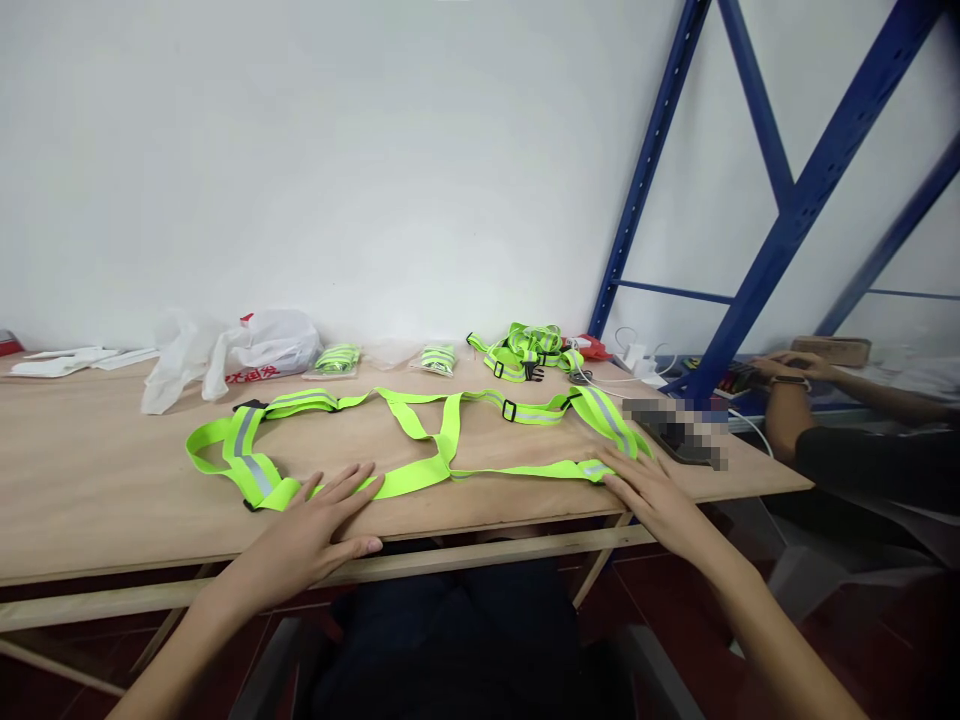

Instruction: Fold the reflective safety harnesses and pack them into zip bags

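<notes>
A neon-yellow reflective harness (409, 478) lies spread across the wooden table, its straps crossing near the middle. Grey reflective strips and black buckles show along it. My left hand (322, 525) rests on the near strap at the left, fingers stretched out, thumb toward the table edge. At the right end, my right hand (656, 495) lies with spread fingers over the strap by the right loop. Neither hand is wrapped around the webbing. The strap parts under my fingers are hidden.
Behind the harness are a heap of similar straps (525, 350), two packed bundles (336, 360) (436, 360) and a white plastic bag (274, 343). A blurred-out dark object (679, 435) lies right. Beyond the blue rack post (772, 250), another person's arm (791, 410) shows.
</notes>
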The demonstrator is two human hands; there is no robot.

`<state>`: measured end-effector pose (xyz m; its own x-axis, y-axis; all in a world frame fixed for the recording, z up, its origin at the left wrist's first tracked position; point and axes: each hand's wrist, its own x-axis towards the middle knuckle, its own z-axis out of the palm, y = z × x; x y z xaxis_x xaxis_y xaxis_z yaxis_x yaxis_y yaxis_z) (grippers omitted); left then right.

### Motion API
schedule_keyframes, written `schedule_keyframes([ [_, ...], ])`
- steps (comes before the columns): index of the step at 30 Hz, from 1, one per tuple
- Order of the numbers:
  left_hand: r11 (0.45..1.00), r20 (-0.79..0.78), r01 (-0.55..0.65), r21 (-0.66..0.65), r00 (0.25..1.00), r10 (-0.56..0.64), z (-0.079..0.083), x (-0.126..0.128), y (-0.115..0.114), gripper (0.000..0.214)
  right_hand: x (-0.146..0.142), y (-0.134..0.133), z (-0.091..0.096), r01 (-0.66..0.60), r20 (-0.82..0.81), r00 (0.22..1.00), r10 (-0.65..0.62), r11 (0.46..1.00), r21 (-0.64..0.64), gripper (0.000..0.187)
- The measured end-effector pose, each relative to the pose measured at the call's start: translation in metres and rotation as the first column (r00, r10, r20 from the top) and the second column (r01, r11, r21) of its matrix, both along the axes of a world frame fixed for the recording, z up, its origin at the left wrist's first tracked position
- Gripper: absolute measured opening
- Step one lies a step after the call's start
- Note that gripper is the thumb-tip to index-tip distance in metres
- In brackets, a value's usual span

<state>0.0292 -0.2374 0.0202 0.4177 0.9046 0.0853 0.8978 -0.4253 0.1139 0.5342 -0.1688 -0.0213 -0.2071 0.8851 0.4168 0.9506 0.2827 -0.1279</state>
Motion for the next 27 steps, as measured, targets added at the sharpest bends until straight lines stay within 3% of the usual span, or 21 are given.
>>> schedule_keyframes([
  [4, 1.0, 0.023, -0.004, 0.023, 1.0, 0.004, -0.001, -0.005, 0.0, 0.069, 0.007, 0.003, 0.007, 0.022, -0.077, 0.997, -0.016, 0.996, 0.085, 0.052],
  [8, 0.982, 0.127, 0.026, 0.189, 0.991, -0.051, 0.014, 0.017, 0.002, 0.055, 0.005, 0.012, 0.025, 0.061, -0.105, 0.994, -0.034, 0.962, 0.265, 0.045],
  [12, 0.911, 0.246, 0.202, 0.358, 0.921, -0.301, 0.043, 0.085, 0.007, 0.045, -0.013, 0.031, 0.057, 0.058, -0.016, 0.998, -0.056, 0.923, 0.381, 0.038],
  [15, 0.85, 0.209, 0.421, 0.315, 0.843, -0.495, 0.051, 0.155, 0.016, 0.049, -0.035, 0.051, 0.078, -0.019, 0.16, 0.986, -0.041, 0.934, 0.357, 0.038],
  [17, 0.815, 0.189, 0.505, 0.284, 0.804, -0.564, 0.045, 0.198, 0.024, 0.059, -0.05, 0.066, 0.084, -0.039, 0.332, 0.941, -0.058, 0.96, 0.278, 0.043],
  [21, 0.83, 0.172, 0.524, 0.191, 0.815, -0.554, 0.014, 0.253, 0.038, 0.071, -0.071, 0.092, 0.081, 0.037, 0.548, 0.832, -0.085, 0.995, 0.098, 0.049],
  [24, 0.838, 0.157, 0.532, 0.118, 0.824, -0.545, -0.006, 0.263, 0.041, 0.072, -0.075, 0.11, 0.077, 0.11, 0.546, 0.831, -0.107, 0.994, 0.027, 0.038],
  [27, 0.832, 0.138, 0.548, 0.083, 0.82, -0.555, -0.014, 0.258, 0.04, 0.073, -0.072, 0.127, 0.078, 0.176, 0.497, 0.858, -0.134, 0.984, -0.04, 0.036],
])
